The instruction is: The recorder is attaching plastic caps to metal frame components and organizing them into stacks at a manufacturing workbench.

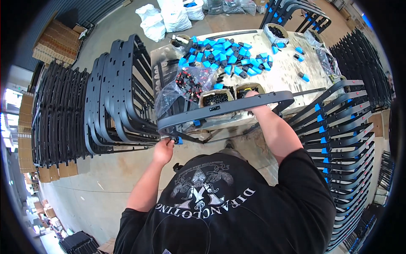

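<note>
A black U-shaped metal frame (228, 106) with rounded corners lies across the near edge of the worktable in front of me. At its lower left end, my left hand (163, 151) is closed, with the fingertips on the frame, next to a small blue-and-black end piece (179, 140). My right hand (255, 103) reaches past the frame's bar to a bin of small parts (259, 87). Its fingers are partly hidden behind the bar and in the bin, so what they hold cannot be made out. Beside it stands a bin of small black parts (215, 98).
Blue-and-black end pieces (226, 54) lie heaped on the worktable (285, 72). A clear plastic bag holds red-and-black parts (189, 84). Similar frames stand stacked at left (120, 93) and right (344, 156). White sacks (174, 17) stand on the floor beyond.
</note>
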{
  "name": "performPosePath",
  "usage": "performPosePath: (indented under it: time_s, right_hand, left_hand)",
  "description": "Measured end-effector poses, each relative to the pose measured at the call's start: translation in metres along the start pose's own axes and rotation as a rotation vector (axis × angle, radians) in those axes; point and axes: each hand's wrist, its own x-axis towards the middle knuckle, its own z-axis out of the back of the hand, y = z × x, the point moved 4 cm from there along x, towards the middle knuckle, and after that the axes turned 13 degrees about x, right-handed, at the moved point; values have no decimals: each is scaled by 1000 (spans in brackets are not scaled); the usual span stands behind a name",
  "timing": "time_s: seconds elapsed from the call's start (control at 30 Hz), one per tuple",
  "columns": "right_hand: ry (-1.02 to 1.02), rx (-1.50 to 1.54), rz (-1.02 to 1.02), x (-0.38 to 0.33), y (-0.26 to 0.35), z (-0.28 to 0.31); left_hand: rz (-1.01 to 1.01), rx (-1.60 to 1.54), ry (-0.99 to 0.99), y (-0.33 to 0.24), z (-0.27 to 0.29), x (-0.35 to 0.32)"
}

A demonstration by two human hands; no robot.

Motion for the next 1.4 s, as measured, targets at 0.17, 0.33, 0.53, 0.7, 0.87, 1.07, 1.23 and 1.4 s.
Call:
performPosePath:
  time_s: [0.17, 0.33, 0.53, 0.7, 0.87, 1.07, 1.23, 1.4]
  right_hand:
    - [194, 251, -53, -8, 19, 36]
    - [-298, 780, 378, -89, 0, 46]
    - [549, 1404, -6, -169, 57, -6]
    - [476, 1134, 250, -189, 157, -18]
    - [424, 1181, 190, -207, 205, -32]
    - [396, 1650, -120, -231, 181, -63]
    - [160, 1843, -233, -242, 175, -87]
    - [136, 1778, -241, -256, 177, -102]
  left_hand:
    - [70, -2, -138, 13, -10, -11]
    - [195, 89, -109, -10, -2, -28]
    - [-108, -290, 301, -69, 9, -53]
    - [-271, -955, 451, -84, -7, -36]
    - [-375, -1036, 115, -40, -2, -47]
    - [-216, -723, -359, 67, 0, -57]
    - [-42, -967, -263, 87, -14, -34]
    - [104, -1318, -77, 79, -32, -8]
